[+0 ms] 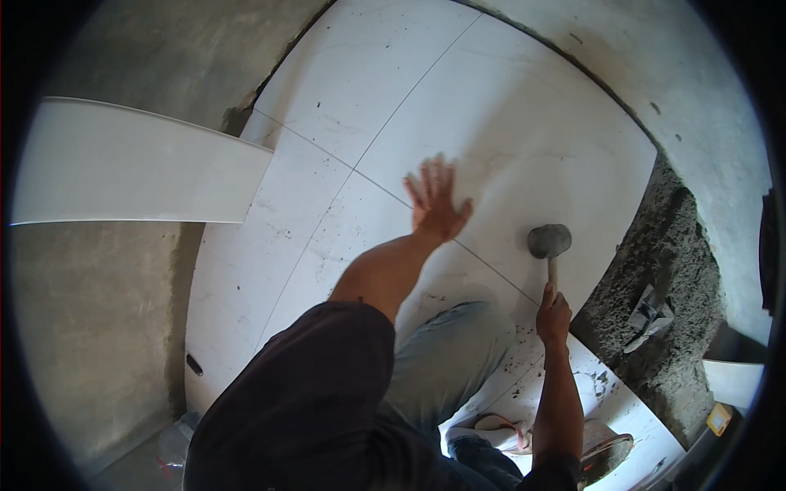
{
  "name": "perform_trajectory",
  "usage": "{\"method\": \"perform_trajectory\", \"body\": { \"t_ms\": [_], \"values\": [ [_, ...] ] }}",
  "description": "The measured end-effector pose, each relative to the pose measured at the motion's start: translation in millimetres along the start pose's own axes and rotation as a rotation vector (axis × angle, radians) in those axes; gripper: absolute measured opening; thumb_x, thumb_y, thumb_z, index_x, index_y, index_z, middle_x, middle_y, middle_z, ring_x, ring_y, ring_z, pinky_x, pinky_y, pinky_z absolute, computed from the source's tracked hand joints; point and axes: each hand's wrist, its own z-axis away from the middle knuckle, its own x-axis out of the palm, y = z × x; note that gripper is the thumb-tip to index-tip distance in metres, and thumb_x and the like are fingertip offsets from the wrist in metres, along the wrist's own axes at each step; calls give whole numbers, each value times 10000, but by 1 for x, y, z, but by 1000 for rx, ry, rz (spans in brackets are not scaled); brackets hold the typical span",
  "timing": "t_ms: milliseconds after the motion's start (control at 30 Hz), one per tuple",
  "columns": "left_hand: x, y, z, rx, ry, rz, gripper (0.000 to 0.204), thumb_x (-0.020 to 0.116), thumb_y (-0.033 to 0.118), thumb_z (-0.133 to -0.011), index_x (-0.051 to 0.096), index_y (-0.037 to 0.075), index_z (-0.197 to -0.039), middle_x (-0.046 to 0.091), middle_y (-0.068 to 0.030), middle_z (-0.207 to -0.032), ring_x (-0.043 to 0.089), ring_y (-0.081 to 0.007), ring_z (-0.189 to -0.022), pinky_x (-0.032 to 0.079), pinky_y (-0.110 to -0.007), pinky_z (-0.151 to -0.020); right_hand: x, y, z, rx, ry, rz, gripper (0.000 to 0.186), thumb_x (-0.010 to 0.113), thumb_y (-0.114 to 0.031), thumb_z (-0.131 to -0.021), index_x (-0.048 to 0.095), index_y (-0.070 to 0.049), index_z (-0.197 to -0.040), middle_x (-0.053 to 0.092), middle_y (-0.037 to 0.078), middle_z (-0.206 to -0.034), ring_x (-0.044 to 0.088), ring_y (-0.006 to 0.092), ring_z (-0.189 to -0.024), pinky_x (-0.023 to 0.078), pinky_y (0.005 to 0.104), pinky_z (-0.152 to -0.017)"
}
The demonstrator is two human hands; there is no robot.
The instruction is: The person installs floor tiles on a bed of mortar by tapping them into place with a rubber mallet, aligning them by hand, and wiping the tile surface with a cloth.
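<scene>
Over white floor tiles (532, 114), the left hand (440, 204) has its fingers spread apart, while the right hand (554, 317) curls its fingers around a grey mallet (549, 241).

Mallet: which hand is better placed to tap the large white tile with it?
Right, most likely: the right hand grips the mallet, its head over the tile; the left hand is spread, holding nothing.

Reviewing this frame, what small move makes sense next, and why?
Probably a light tap with the mallet on the large white tile: the right hand grips its handle, its head is over that tile, which borders exposed grey mortar, and the left hand is spread, clear of the head.
</scene>
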Motion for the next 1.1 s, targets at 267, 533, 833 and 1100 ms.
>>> {"method": "perform_trajectory", "body": {
  "t_ms": [267,533,833,1100],
  "values": [
    [-3,-95,-45,-378,173,29,860,343,591,-917,18,66,-1516,-9,-123,-1589,-50,-344,-1456,-44,-548,-1144,20,18,4,-11,62,39,522,407,-472,-969,541,26,-894,628,296,-779,613,498,-794,480,547,-699],
    [-13,-97,-72,-145,119,-101,834,353,543,-927,40,32,-1507,30,-129,-1585,-38,-301,-1463,-9,-494,-1169,28,10,6,17,88,136,502,429,-479,-957,531,11,-918,632,288,-766,622,487,-771,482,558,-692],
    [-40,-89,-151,41,117,-129,821,330,549,-935,46,34,-1507,32,-136,-1584,-28,-274,-1466,-14,-446,-1180,27,7,6,35,97,133,452,477,-459,-942,512,-14,-870,628,251,-710,632,458,-725,486,548,-673],
    [-52,-76,-231,324,119,-218,755,326,529,-952,80,94,-1518,62,-80,-1589,0,-259,-1467,12,-452,-1184,29,8,4,85,111,142,412,520,-427,-923,506,-20,-864,621,233,-675,624,455,-680,488,533,-647]
  ]
}}
